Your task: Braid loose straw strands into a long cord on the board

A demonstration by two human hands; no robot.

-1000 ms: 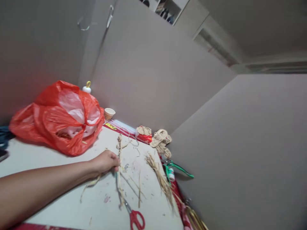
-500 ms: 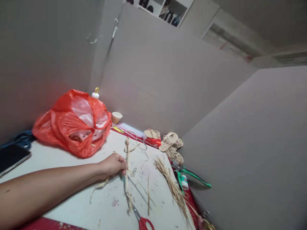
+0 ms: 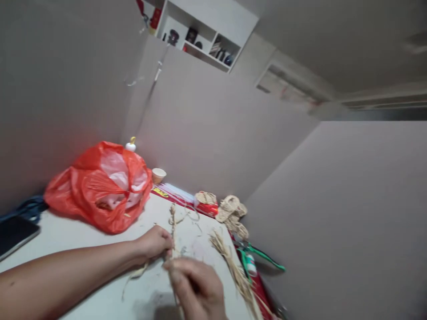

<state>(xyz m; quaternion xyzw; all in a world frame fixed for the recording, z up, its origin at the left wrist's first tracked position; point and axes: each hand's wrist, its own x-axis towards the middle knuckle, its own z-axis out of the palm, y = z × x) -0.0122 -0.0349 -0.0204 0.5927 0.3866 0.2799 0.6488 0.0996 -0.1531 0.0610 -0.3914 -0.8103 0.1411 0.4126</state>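
Note:
My left hand (image 3: pixel 154 242) rests on the white table (image 3: pixel 66 240) with its fingers curled onto a twisted straw braid (image 3: pixel 173 220) that runs away from me across the top. My right hand (image 3: pixel 196 288) has come in low at the front, blurred by motion, its fingers bunched close to the braid just in front of the left hand. I cannot make out whether it grips the straw. A thin straw strip (image 3: pixel 133 278) trails out from under the left hand.
A tied red plastic bag (image 3: pixel 100 191) fills the back left, with a paper cup (image 3: pixel 158 174) behind it. A loose straw bundle (image 3: pixel 231 266), woven straw pieces (image 3: pixel 231 209) and green-handled pliers (image 3: pixel 260 260) lie along the right wall. A dark tablet (image 3: pixel 13 233) is at far left.
My right hand has entered from below and now covers the near part of the braid and the red scissors. The view has tilted upward. The left hand stays on the braid.

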